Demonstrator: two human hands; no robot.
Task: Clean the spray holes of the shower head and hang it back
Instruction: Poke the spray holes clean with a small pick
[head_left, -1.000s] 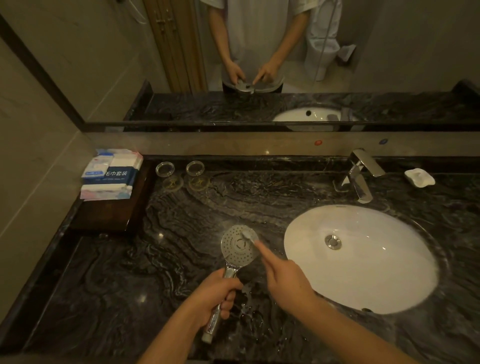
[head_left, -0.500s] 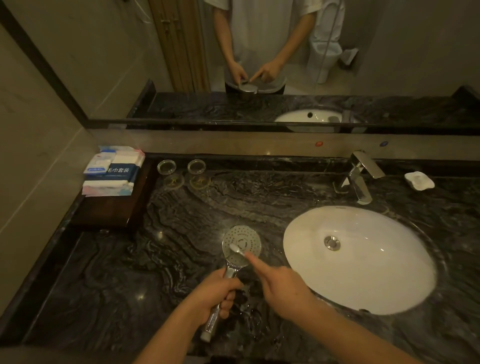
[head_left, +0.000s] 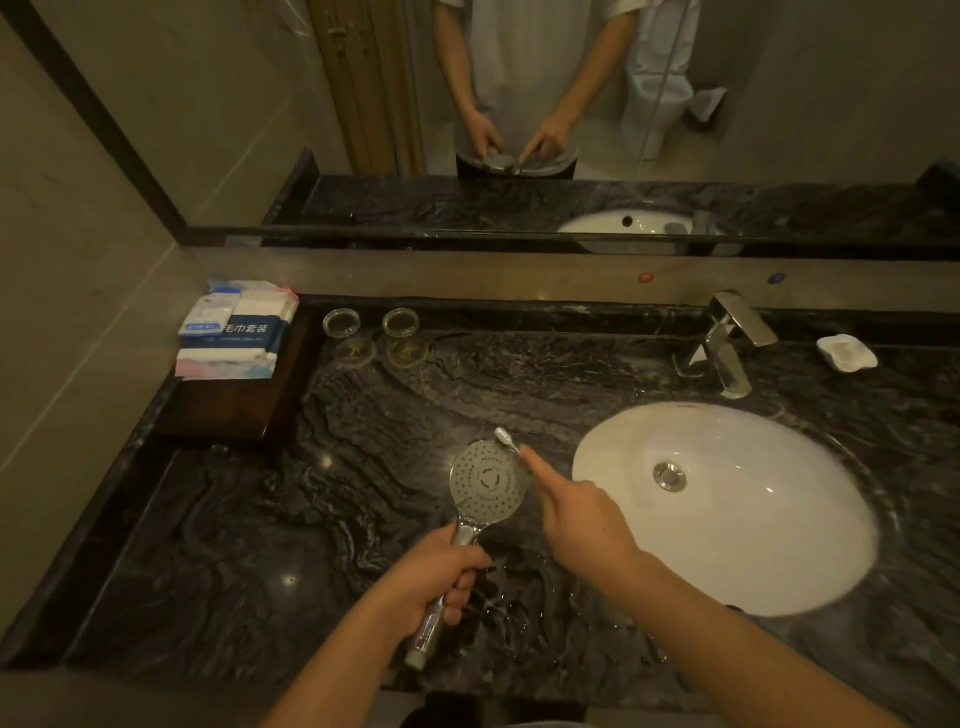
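Left of the white sink (head_left: 613, 457), over the dark marble counter (head_left: 234, 545), the shower head (head_left: 488, 480) is held clear of the stone with its spray face turned up toward the camera. Bare counter lies open to the left of the sink as far as the wooden tray (head_left: 228, 415) by the wall, which carries a stack of packaged towels (head_left: 236, 330). Two small glass dishes (head_left: 371, 322) stand along the back edge, farther left of the sink than the shower head and well apart from it. Behind the sink rise the chrome faucet (head_left: 727, 343) and, to its right, a white soap dish (head_left: 847, 353). The counter's front edge runs just below the forearms.

Its long axis runs from the round head, farthest from the person, down the chrome handle toward the front edge, leaning slightly left at the bottom. The left hand (head_left: 436, 577) is wrapped fully around the handle, below the round head, with the handle's end sticking out beneath the fist. The right hand (head_left: 576, 514), between the shower head and the sink, grips a small toothbrush (head_left: 506, 439) with the forefinger stretched along it; the bristle end sits at the head's upper right rim.
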